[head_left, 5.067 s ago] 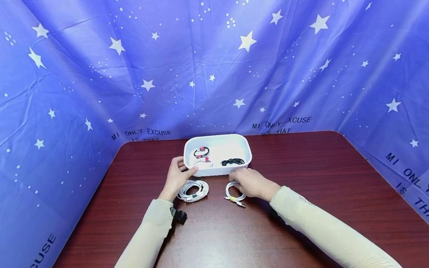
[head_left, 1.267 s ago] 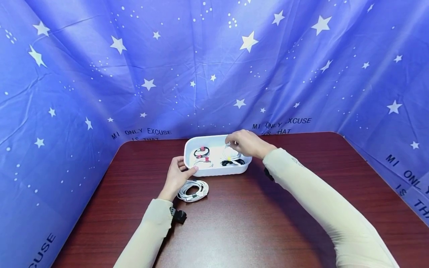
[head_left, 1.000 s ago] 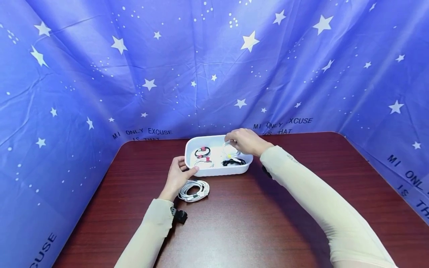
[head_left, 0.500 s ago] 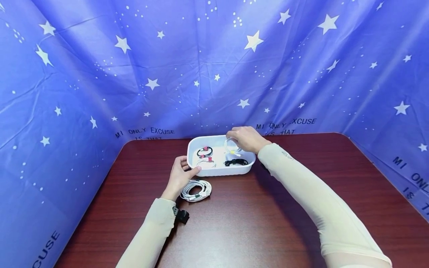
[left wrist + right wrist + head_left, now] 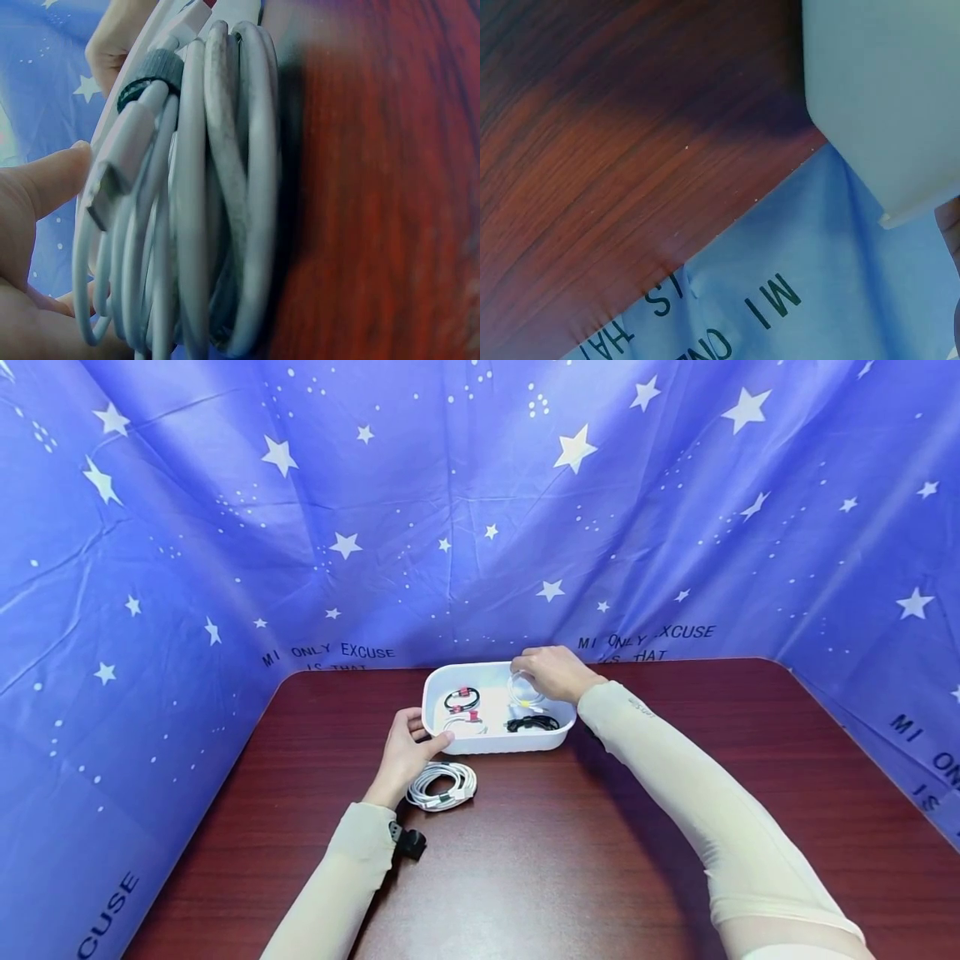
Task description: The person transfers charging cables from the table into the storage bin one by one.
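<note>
In the head view, a white plastic box (image 5: 495, 743) stands near the table's far edge. My left hand (image 5: 405, 756) grips its front left corner, thumb on the near wall and fingers along the left side. My right hand (image 5: 558, 673) reaches over the back right corner, its fingers pinching a coiled white cable (image 5: 527, 702) with a yellow tie inside the box. Also in the box lie a black cable with red ties (image 5: 462, 700), a white cable with a red tie (image 5: 467, 723) and a bundled black cable (image 5: 532, 724). The right fingertips are partly hidden.
A thicker white cable coil (image 5: 441, 787) with dark ties lies on the table in front of the box, beside my left wrist; it looms large in the left wrist view. Dark red-brown table (image 5: 525, 868) surrounds it. A blue star-patterned curtain (image 5: 450, 510) hangs behind and at both sides.
My right hand has lifted the yellow-tied white cable off the table and brought it into the box's back right, lately shifting it backward off the black cable. My left hand keeps its grip.
</note>
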`<state>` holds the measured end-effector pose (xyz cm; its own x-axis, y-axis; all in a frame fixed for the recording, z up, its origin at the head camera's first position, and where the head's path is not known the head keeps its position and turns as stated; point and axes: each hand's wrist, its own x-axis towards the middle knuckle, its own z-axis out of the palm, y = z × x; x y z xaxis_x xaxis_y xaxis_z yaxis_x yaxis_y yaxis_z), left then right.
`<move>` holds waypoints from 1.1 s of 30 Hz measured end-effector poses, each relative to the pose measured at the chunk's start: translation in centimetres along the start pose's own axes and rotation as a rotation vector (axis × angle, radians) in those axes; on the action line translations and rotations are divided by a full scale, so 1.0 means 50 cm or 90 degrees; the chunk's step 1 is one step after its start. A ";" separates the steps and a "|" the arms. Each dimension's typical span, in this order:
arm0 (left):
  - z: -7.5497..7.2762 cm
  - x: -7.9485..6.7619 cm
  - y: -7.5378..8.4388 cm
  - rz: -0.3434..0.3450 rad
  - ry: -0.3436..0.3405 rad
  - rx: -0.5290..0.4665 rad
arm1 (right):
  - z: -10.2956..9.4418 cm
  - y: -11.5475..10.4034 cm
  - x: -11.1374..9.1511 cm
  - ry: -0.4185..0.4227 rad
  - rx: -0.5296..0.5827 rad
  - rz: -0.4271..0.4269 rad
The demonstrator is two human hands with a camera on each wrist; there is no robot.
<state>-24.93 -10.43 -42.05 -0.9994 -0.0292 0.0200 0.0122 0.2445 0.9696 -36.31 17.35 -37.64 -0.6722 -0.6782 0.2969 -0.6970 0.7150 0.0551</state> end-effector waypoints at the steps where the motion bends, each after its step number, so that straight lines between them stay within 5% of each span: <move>1: 0.000 0.000 0.001 -0.001 0.000 -0.001 | 0.001 0.001 0.000 -0.001 -0.001 -0.002; 33: -0.001 0.001 -0.002 0.000 0.007 0.004 | 0.044 0.004 0.004 -0.072 -0.037 0.002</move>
<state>-25.00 -10.49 -42.16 -0.9990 -0.0396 0.0227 0.0121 0.2499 0.9682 -37.16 16.98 -39.65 -0.7009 -0.6881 0.1877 -0.6811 0.7238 0.1103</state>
